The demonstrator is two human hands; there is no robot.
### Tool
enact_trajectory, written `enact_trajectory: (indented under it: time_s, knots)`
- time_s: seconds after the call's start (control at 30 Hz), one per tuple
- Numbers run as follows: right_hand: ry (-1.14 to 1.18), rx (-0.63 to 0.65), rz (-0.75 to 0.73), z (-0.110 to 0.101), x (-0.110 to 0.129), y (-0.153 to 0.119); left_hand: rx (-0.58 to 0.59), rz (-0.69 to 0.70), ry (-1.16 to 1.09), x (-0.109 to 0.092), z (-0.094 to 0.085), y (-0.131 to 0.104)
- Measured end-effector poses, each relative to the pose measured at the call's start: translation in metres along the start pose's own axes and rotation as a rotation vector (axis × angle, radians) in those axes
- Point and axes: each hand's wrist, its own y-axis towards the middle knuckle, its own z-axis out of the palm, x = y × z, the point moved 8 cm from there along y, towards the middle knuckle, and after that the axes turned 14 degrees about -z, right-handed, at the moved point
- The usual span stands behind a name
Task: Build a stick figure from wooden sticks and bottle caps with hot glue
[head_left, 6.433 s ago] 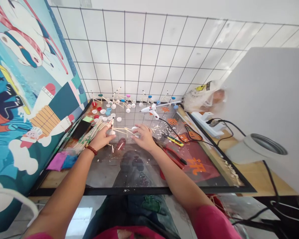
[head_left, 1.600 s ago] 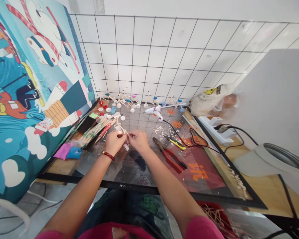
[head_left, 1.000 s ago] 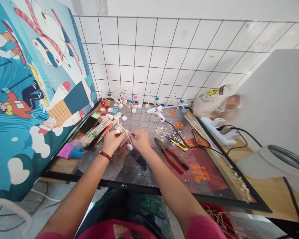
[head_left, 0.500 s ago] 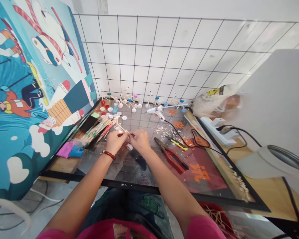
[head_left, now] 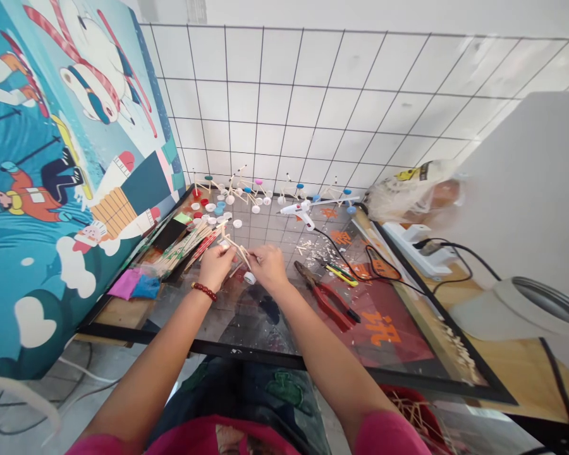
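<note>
Between my hands is a small figure of joined wooden sticks (head_left: 239, 247), above the glass tabletop. My left hand (head_left: 217, 268) pinches its left side, near a small white piece. On its right side, my right hand (head_left: 267, 266) has its fingers closed at the stick ends. A white bottle cap (head_left: 249, 277) is just below the sticks, between the hands. Left of my left hand lies a bundle of wooden sticks (head_left: 189, 243). A white glue gun (head_left: 299, 210) rests beyond my right hand, and red-handled pliers (head_left: 326, 297) lie to its right.
Stick figures with coloured caps (head_left: 299, 188) stand along the tiled wall, with loose caps before them. A yellow cutter (head_left: 342, 274), a black cord, a white power strip (head_left: 416, 249) and a plastic bag (head_left: 420, 189) are on the right. Pink and blue packets (head_left: 126, 284) lie left.
My left hand has moved slightly left, away from my right hand. More of the stick figure and the white cap below it now shows between them.
</note>
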Motion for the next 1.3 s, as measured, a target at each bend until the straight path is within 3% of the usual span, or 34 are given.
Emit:
enact_trajectory:
  time_s: [0.17,0.43,0.7,0.93,1.3]
  knots:
    - [0.012,0.000,-0.041,-0.001,0.003,0.000,0.127,-0.179,-0.217,0.001,0.011,0.000]
    - [-0.013,0.013,-0.087,-0.001,0.007,-0.002,0.188,-0.275,-0.397,0.005,0.017,-0.003]
    - [0.071,0.006,-0.053,0.003,-0.001,0.002,0.201,-0.297,-0.454,0.009,0.019,-0.001]
    - [0.163,-0.005,-0.115,-0.007,0.006,0.004,0.230,-0.309,-0.464,0.005,0.020,-0.002]
    - [0.131,-0.039,-0.184,-0.006,0.006,0.002,0.167,-0.258,-0.433,0.013,0.017,-0.012]
